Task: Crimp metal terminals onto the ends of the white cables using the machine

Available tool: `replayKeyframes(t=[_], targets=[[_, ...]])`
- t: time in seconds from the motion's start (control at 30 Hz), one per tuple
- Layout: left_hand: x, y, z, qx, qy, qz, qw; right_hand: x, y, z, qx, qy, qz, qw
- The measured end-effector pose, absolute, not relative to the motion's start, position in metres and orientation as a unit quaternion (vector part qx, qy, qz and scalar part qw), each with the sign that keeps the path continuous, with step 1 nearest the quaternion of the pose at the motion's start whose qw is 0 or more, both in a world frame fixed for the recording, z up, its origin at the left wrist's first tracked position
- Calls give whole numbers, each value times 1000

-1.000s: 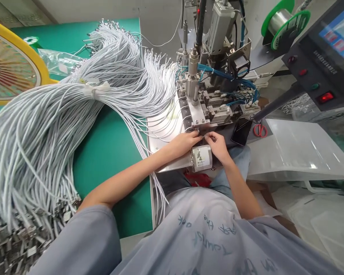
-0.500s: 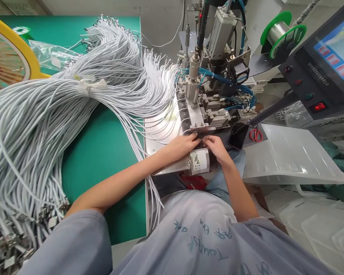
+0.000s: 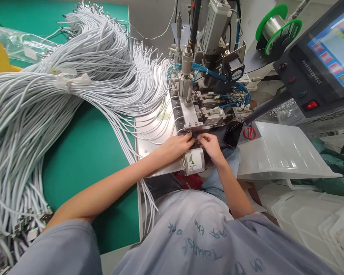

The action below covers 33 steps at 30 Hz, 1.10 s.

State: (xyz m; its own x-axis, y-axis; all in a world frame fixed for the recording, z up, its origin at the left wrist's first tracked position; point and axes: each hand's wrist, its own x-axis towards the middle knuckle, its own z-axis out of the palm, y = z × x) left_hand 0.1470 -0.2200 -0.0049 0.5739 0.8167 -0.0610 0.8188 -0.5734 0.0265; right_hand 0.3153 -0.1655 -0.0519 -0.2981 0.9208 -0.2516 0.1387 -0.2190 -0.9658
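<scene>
My left hand (image 3: 176,146) and my right hand (image 3: 210,145) meet fingertip to fingertip at the front jaw of a small bench machine (image 3: 197,103). Both pinch a thin white cable end (image 3: 195,139) right under the machine's metal block. The piece between the fingers is too small to make out clearly. A huge bundle of white cables (image 3: 46,103), bound with a tie, lies on the green table (image 3: 83,152) to my left. Several loose cables run from it across a metal plate (image 3: 151,133) towards my hands.
A control box with a touch screen (image 3: 329,49) and a lit red switch stands at the right. A green wire spool (image 3: 275,26) sits behind the machine. A phone (image 3: 232,134), red-handled scissors (image 3: 249,132) and a white plastic tray (image 3: 278,149) lie to the right.
Both hands stay pinched at the machine's jaw. The view has drifted, so everything sits a little further left and up in the picture.
</scene>
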Motion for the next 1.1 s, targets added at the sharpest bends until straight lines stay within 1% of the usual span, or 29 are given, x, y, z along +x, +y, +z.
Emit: replayKeyframes(t=[0.2, 0.37, 0.43, 0.5, 0.57, 0.67, 0.73, 0.77, 0.8, 0.83, 0.87, 0.9, 0.93, 0.97, 1.0, 1.03, 1.1], targets=[[148, -221, -4, 882, 469, -18, 47, 315, -161, -51, -496, -539, 621, 280], [145, -224, 3, 872, 487, -13, 44, 313, -164, -56, -460, -570, 628, 263], [143, -226, 6, 866, 498, -27, 36, 313, -163, -60, -443, -597, 617, 259], [141, -229, 9, 853, 520, -34, 31, 316, -159, -61, -443, -635, 574, 264], [140, -230, 13, 840, 541, -33, 33, 322, -159, -58, -477, -664, 496, 292], [142, -232, 18, 820, 569, -43, 33, 331, -181, -43, -533, -652, 379, 383], [143, -232, 19, 801, 596, -53, 28, 331, -212, -32, -527, -632, 359, 441], [143, -231, 19, 792, 608, -54, 25, 327, -230, -28, -516, -629, 369, 449], [143, -231, 19, 785, 617, -54, 20, 321, -248, -26, -499, -635, 396, 437], [143, -230, 17, 781, 622, -50, 19, 314, -265, -27, -469, -650, 444, 400], [142, -229, 15, 781, 622, -49, 22, 304, -281, -30, -431, -666, 509, 333], [141, -229, 14, 781, 622, -48, 24, 293, -295, -35, -383, -675, 580, 248], [141, -229, 13, 781, 622, -47, 25, 281, -307, -42, -347, -676, 625, 177], [141, -229, 12, 781, 623, -46, 26, 270, -315, -50, -327, -679, 643, 135], [141, -229, 12, 779, 624, -45, 26, 260, -322, -57, -312, -684, 651, 108], [141, -229, 12, 778, 626, -44, 25, 252, -326, -62, -306, -689, 649, 101], [143, -229, 14, 780, 624, -42, 26, 241, -330, -66, -319, -706, 621, 117]])
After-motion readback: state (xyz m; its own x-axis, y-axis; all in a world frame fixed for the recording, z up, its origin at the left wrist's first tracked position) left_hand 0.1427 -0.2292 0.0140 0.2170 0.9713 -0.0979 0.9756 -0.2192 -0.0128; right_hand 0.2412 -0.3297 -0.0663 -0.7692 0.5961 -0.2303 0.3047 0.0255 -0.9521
